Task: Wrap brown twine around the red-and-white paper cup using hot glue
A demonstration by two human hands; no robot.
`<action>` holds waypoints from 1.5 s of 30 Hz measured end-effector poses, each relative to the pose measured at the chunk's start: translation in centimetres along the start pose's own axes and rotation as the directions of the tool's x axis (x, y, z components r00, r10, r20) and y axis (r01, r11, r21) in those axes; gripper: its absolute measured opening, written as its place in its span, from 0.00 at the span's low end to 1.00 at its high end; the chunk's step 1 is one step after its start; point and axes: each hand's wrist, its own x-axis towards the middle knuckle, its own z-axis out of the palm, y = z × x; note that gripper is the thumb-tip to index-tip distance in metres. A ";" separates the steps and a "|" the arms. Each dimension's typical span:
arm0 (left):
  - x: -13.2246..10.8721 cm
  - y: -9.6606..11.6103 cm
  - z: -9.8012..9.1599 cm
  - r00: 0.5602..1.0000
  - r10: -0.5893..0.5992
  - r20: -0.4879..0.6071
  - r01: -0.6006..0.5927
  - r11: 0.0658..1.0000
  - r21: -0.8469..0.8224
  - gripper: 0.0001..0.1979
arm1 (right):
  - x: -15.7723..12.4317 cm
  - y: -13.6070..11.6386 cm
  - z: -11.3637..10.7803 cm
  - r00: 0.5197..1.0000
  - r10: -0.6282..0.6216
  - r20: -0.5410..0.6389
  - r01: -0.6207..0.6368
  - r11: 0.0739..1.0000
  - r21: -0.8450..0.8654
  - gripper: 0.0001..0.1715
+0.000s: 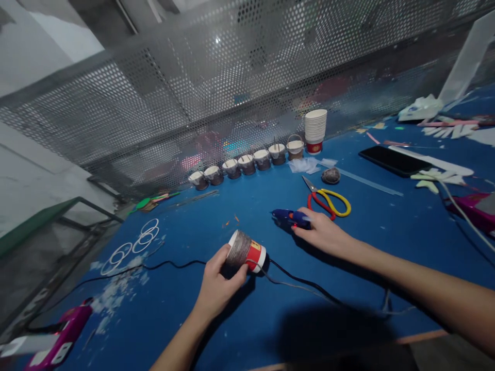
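Note:
My left hand (pixel 223 278) grips a red and white paper cup (pixel 255 256) lying tilted on its side, its upper part wound with grey yarn (pixel 238 249). A loose strand of the yarn trails from the cup to the right across the table. In my right hand (pixel 320 229) is a dark blue glue gun (pixel 288 217), its nozzle pointing left and a small red light glowing on it. Just beyond that hand lie scissors (pixel 327 202) with one red and one yellow handle, and a ball of grey yarn (pixel 331 175).
Several wrapped cups (pixel 246 164) line the back of the blue table beside a stack of paper cups (pixel 315 129). White rings (pixel 146 238) lie at left, near a magenta power strip (pixel 62 335). A black phone (pixel 392 161) rests at right. Black cable crosses the tabletop.

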 end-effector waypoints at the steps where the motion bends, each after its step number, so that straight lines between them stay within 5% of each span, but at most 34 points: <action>1: 0.0 0.1 0.0 1.000 0.008 0.006 -0.008 1.000 0.003 0.08 | -0.6 -0.4 0.0 1.000 -0.016 0.018 0.015 0.997 0.073 0.05; 5: 0.2 0.2 -0.1 0.999 0.047 -0.005 -0.047 0.998 0.051 0.06 | -3.2 -1.8 0.2 0.988 -0.107 0.107 0.081 0.972 0.222 0.06; 10: 0.3 -0.2 0.3 0.991 0.119 -0.058 -0.109 0.983 0.148 0.06 | -4.6 -2.5 1.0 0.963 -0.157 0.220 0.131 0.983 0.127 0.15; 19: 0.5 0.5 0.6 0.980 0.196 -0.027 -0.186 0.958 0.219 0.05 | -4.8 -3.2 1.4 0.974 -0.129 0.186 0.142 0.988 -0.056 0.13; 27: 0.5 0.4 0.7 0.976 0.217 -0.012 -0.210 0.954 0.215 0.05 | -5.1 -2.3 1.9 0.914 -0.370 0.163 0.384 0.922 -0.058 0.09; 38: 0.5 0.5 0.5 0.980 0.199 0.008 -0.196 0.956 0.217 0.04 | -5.0 -2.1 1.5 0.919 -0.350 0.183 0.366 0.929 -0.060 0.10; 45: 0.6 0.2 0.3 0.985 0.170 0.026 -0.172 0.972 0.158 0.04 | -4.9 -2.8 1.2 0.964 -0.177 0.199 0.191 0.980 -0.052 0.15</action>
